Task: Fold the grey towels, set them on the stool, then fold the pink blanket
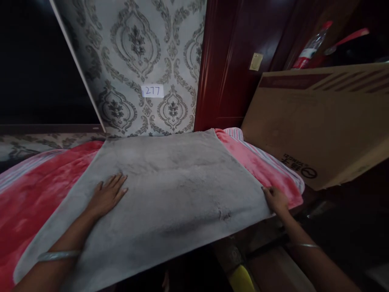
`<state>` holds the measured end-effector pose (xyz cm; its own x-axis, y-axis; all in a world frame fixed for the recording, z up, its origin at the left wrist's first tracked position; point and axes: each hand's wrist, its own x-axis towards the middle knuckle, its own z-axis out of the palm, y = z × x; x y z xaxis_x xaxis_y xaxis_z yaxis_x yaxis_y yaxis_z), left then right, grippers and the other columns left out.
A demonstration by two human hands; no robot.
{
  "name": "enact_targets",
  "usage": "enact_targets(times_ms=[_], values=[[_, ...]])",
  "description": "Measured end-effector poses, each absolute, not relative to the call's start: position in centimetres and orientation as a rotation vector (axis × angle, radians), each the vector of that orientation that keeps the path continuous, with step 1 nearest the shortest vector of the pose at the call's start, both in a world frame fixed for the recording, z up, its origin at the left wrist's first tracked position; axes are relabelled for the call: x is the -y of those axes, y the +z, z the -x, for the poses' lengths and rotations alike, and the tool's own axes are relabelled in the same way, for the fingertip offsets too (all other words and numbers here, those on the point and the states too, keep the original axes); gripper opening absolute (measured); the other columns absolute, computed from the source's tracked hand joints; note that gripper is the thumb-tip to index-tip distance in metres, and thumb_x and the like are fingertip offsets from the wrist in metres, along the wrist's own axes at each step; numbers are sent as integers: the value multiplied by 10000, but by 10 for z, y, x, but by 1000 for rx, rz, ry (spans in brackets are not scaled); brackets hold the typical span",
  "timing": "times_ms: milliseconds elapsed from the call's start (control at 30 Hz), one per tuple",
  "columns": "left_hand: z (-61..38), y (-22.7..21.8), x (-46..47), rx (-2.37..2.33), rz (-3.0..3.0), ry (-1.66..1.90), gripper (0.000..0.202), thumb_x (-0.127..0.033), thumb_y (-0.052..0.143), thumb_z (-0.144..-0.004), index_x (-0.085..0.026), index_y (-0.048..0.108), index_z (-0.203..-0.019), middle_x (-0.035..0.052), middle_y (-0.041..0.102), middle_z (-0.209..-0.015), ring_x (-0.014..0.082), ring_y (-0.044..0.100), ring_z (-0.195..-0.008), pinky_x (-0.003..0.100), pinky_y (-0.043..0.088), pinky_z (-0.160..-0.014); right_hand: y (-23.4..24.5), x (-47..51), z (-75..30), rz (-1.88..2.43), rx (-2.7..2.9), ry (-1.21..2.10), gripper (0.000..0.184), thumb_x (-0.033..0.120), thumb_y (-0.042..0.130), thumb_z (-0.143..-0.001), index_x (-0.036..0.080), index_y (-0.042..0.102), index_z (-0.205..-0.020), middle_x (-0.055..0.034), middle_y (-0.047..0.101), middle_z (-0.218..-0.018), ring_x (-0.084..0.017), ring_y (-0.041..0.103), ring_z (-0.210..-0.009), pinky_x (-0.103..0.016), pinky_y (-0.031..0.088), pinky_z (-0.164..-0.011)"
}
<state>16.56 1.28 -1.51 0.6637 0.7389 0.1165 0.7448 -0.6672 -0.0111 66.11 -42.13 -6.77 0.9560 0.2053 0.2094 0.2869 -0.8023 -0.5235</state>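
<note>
The cloth point(170, 186), grey and soft-looking, lies spread across the middle, its far edge up against the wall point(173, 52) and its near edge reaching past the support over a dark space; shallow creases run across it, with a small rumple near its right front part; the left hand point(107, 194) rests palm down on the cloth's left part, fingers a little apart and holding nothing; the right hand point(276, 201) is at the cloth's right edge, near the front corner, thumb and fingers pinching that edge; a bangle point(59, 255) circles the left forearm, and a thinner band point(306, 245) the right; beneath the cloth a red blanket point(60, 178) shows on both sides, paler pink at the right, with striped fabric point(267, 156) along its outer border; on the patterned wall is a paper point(152, 91) marked 277, between a dark screen point(39, 61) at the left and a dark red door point(225, 61) at the right; a pale plate point(256, 62) is set on the red surface; a cardboard box point(319, 121) stands tilted beyond the right hand, a red-capped bottle point(313, 46) behind its top edge; low in front, below the cloth, something yellow point(241, 280) shows in part.
</note>
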Motion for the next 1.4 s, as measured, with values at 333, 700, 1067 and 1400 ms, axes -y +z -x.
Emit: enact_targets(times_ms=[333,700,1067,1400], values=[[-164,-26,-21,1298,2723,-181,688,-466,182,-940,-192,386,-1537,83,317,-1618,270,279,-1503,536,223,-1198,-23,340,-686,2590,645,-97,335,312,488,-954,117,737,-1066,-178,721,-1118,-267,665,-1049,-305,473,-856],[-157,-37,-28,1283,2715,-313,712,-522,151,-902,-308,366,-1546,27,346,-1609,231,293,-1498,478,207,-1211,-28,260,-743,2434,472,104,296,434,607,-967,153,659,-1046,-48,678,-1027,-170,654,-886,-373,559,-823],[-161,-24,-12,1333,2809,-352,603,-420,330,-930,-226,480,-1480,100,388,-1587,266,342,-1475,519,236,-1204,-41,273,-721,2129,445,-80,392,303,507,-815,128,681,-1120,-124,719,-1001,-234,651,-925,-312,497,-787],[-125,13,-21,2093,2374,-566,481,-299,460,-914,-109,609,-1330,220,542,-1437,310,483,-1360,459,372,-1121,-56,288,-728,2084,603,39,404,509,473,-761,432,711,-1079,-80,659,-919,-434,599,-1109,-591,472,-864]])
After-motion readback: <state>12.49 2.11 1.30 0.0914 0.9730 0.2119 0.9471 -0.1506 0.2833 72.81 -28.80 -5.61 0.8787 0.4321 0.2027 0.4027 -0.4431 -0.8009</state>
